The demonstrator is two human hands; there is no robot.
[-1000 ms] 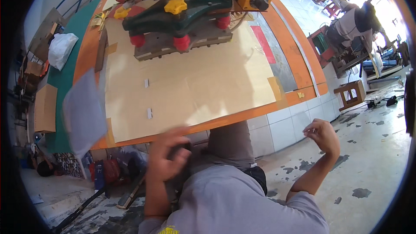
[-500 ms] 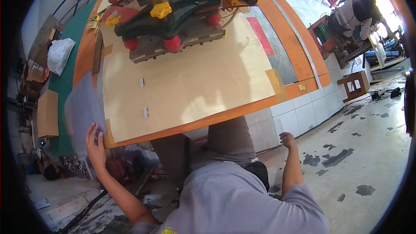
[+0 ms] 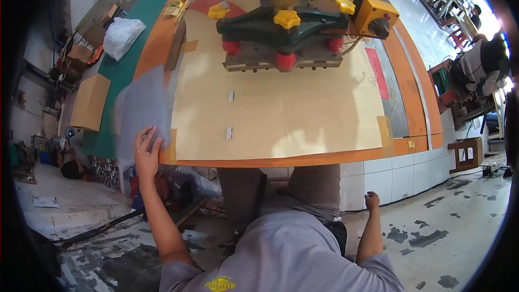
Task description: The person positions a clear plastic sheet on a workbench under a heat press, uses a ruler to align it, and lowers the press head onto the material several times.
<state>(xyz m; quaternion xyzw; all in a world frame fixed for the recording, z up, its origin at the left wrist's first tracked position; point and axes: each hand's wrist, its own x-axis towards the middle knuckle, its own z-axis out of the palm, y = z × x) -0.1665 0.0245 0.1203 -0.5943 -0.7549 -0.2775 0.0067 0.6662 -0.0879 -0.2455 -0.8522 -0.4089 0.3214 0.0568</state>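
Note:
At the table's left corner my left hand [image 3: 147, 154] grips the lower edge of a translucent greyish plastic sheet [image 3: 141, 103], its fingers partly behind and against the sheet. The sheet stands up blurred beside the table edge. My right hand [image 3: 372, 200] hangs low on the right, away from the table, its fingers curled in with nothing seen in them. Cream paper [image 3: 292, 113] covers the tabletop, bearing two small white tabs [image 3: 229, 133]. Over the paper's far part stands a dark green press head [image 3: 284, 28] with yellow star knobs and red feet.
An orange wooden border [image 3: 270, 163] edges the table. A yellow control box [image 3: 377, 15] with a black dial is beside the press. On the left are a green surface [image 3: 127, 65], a white plastic bag [image 3: 123, 38] and a cardboard box [image 3: 91, 101]. Another person [image 3: 481, 67] sits far right.
My view has turned left, so the table and press appear farther right. My left hand keeps its hold on the plastic sheet at the table corner. My right hand still hangs, lower in view.

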